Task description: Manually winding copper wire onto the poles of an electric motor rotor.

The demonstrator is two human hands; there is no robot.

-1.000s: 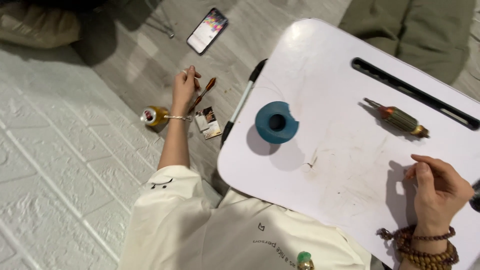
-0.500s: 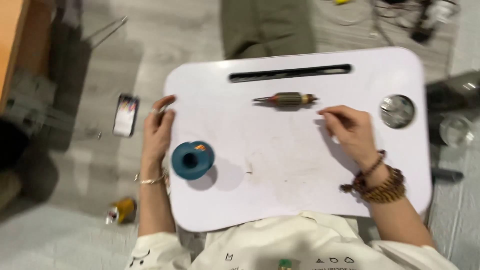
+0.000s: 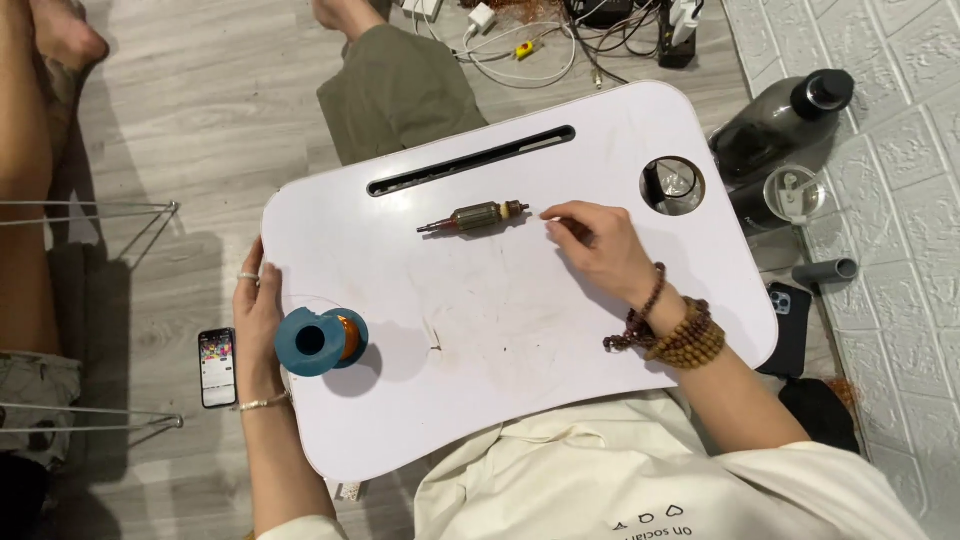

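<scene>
Packaging is scarce: only a small white box edge (image 3: 347, 491) peeks from under the lap tray (image 3: 520, 330) at 7 o'clock, its markings too small to make out. A phone (image 3: 217, 367) with a lit, colourful screen lies on the wood floor at 9 o'clock, just beside the left wrist.

On the tray, a motor armature (image 3: 474, 217) with a copper-wound core and steel shaft lies at 12 o'clock, below the long dark slot (image 3: 470, 160). The right hand (image 3: 598, 247), with bead bracelets at the wrist, rests at 2 o'clock with its fingertips pinched together just beside the armature's end; whether they hold anything I cannot tell. The left hand (image 3: 258, 325) grips the tray's edge at 9 o'clock, touching a blue spool (image 3: 316, 342) of copper wire standing on the tray.

The tray's round cup hole (image 3: 672, 186) at 1 o'clock shows something glassy inside. Beyond it stand a dark bottle (image 3: 780, 120) and a clear lidded cup (image 3: 790, 195); a second, dark phone (image 3: 785, 325) lies at 3 o'clock. Tangled cables (image 3: 520, 40) crowd 12 o'clock, beside another person's olive-clad knee (image 3: 400, 95).
</scene>
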